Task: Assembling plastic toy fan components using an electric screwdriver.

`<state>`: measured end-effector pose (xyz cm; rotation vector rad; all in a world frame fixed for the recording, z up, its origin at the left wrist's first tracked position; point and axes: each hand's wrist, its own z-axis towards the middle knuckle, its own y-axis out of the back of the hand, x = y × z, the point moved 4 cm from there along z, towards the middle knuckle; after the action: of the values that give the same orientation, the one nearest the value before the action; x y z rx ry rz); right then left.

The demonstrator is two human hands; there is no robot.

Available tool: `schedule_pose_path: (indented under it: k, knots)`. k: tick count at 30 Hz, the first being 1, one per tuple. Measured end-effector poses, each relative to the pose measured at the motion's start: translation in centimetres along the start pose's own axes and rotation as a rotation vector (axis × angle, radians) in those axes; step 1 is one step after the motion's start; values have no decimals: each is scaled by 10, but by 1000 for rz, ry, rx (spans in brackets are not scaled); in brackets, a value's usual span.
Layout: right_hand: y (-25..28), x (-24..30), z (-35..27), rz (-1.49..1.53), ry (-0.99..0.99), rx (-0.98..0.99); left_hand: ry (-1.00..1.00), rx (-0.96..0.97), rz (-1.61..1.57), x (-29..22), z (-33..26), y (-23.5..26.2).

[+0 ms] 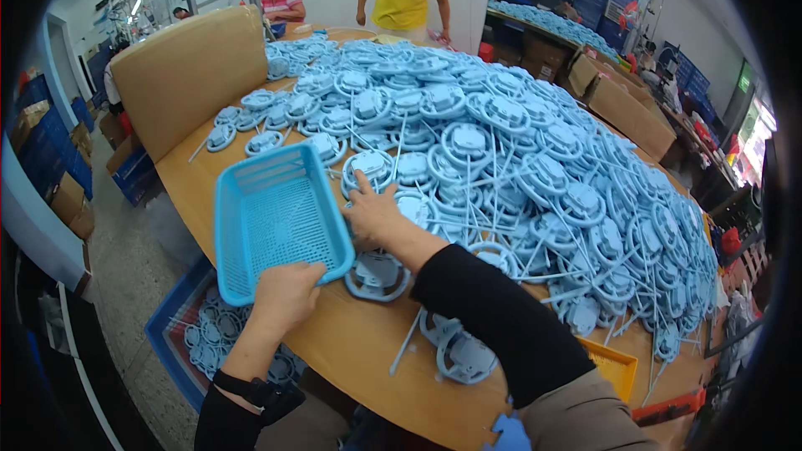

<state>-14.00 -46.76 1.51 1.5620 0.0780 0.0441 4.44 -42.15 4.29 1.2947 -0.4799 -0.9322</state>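
The left hand [286, 294] is gripping the near rim of a blue basket [276, 217], fingers curled over the edge and partly hiding it. The basket is resting tilted on the table [359, 342] at its left edge, just beside the pile of pale blue round parts [518, 159]. The right hand [373, 215] is lying flat and open on parts next to the basket's right wall; whether it is pinching one is hard to tell. A crate [171, 330] below the table is being cut off by the tabletop and arm
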Motion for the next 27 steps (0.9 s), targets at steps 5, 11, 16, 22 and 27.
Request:
schedule_pose_path:
  k: [5,11,16,22,27]
  knots:
    - [29,-13,-87,-54,95,-4,-128,-66,9,-37,-15,3]
    - [21,-45,-157,67,110,-33,-125,-269,132,-92,-30,6]
    - [62,-53,-170,497,95,-516,-183,-403,4,-133,-135,44]
    - [129,-128,-200,1286,-58,-1040,277,-162,-335,-105,-263,21]
    - [228,-41,-305,1278,26,-978,151,-337,-94,-141,-280,20]
